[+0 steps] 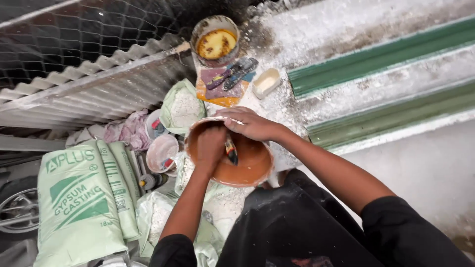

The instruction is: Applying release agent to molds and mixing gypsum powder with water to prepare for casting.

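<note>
Orange bowl [247, 170], right hand [252, 123] gripping rim, seemingly

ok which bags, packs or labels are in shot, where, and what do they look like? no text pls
Large sack: lower left, lying sealed; pale green with darker green print and a logo.
Second sack: tucked against its right side, same pale green.
Open bag: above the orange bowl, pale green, white powder showing inside.
Torn bag: under the left hand, whitish, crumpled.
No signs or screens.
</note>
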